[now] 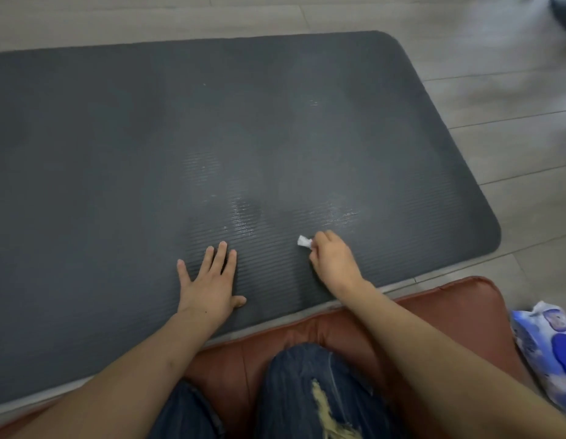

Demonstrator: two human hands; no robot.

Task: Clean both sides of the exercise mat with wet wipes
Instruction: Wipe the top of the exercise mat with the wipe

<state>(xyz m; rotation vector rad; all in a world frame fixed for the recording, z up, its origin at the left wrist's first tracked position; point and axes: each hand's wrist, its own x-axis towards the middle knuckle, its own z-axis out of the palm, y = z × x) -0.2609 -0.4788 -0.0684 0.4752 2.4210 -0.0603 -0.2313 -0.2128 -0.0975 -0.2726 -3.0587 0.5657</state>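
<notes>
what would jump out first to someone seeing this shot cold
A big dark grey exercise mat covers the floor, with wet streaks shining near its middle. The left hand presses flat on it while the right hand pinches a small white wipe. A blue wipes pack lies far right.

A home interior is suggested, most likely a living room. The floor (497,99) is laid with pale grey wood-look planks. A dark grey exercise mat (180,137) is spread flat on it, and a brown leather-like cushion (433,299) is placed at its near edge as a seat. A blue household pack of wet wipes (550,350) is seen beside the cushion.
</notes>
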